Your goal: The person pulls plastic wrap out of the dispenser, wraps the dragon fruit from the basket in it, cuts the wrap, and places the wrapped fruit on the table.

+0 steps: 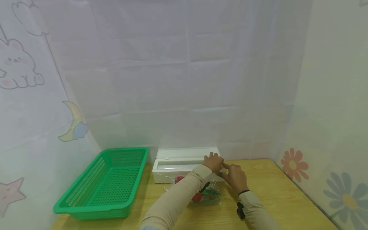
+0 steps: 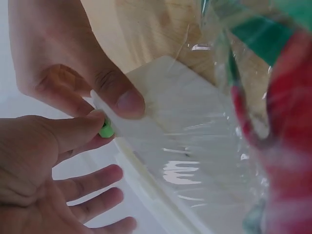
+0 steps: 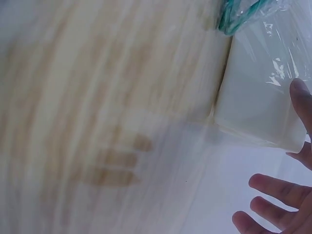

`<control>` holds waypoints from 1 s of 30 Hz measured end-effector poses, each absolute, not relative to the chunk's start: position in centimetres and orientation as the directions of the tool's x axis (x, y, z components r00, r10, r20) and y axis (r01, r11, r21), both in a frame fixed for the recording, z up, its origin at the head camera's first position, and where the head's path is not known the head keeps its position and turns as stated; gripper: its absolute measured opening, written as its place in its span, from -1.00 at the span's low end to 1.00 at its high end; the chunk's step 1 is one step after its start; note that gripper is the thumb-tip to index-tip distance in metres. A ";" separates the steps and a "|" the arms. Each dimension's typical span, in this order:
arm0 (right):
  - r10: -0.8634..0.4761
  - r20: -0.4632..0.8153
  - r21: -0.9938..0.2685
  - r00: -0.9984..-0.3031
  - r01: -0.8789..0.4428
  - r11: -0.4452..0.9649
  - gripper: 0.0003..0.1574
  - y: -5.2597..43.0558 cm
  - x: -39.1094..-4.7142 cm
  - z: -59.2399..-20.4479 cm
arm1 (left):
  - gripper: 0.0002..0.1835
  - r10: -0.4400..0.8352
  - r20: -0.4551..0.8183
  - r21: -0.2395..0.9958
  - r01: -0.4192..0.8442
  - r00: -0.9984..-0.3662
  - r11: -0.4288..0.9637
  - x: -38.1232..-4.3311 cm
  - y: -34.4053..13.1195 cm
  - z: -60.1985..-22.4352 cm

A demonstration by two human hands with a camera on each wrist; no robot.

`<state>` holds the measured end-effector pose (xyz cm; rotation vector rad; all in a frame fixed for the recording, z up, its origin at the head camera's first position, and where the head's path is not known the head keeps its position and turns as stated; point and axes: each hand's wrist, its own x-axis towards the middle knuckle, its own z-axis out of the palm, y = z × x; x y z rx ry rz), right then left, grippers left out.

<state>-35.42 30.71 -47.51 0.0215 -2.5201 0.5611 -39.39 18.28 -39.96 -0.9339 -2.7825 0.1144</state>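
A long white box [image 1: 187, 176] stands at the back with its lid [image 1: 187, 152] raised. My left hand [image 1: 213, 163] reaches to its right end. In the left wrist view, that thumb and index finger pinch a small bright green piece [image 2: 106, 129] beside the box's edge, while the other fingers spread apart. My right hand [image 1: 236, 178] grips the box's end corner, its thumb [image 2: 127, 105] on the face nearest me; the right wrist view shows this thumb [image 3: 301, 92] too. Red flowers with green leaves [image 1: 211, 192] in clear wrapping lie before the box, partly hidden by my left sleeve.
A green perforated plastic basket [image 1: 130, 195] sits left of the box on the wooden table [image 1: 267, 188]. A pale cloth wall [image 1: 187, 89] rises right behind the box, and printed cloth walls stand at both sides. A dark strap [image 1: 241, 210] circles my right wrist.
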 end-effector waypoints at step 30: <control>0.079 0.511 -0.369 -0.856 -0.135 0.919 -0.21 30.6 -35.1 -47.8 | -0.85 0.548 0.012 -0.133 0.541 -0.837 0.830 -41.0 15.3 -39.3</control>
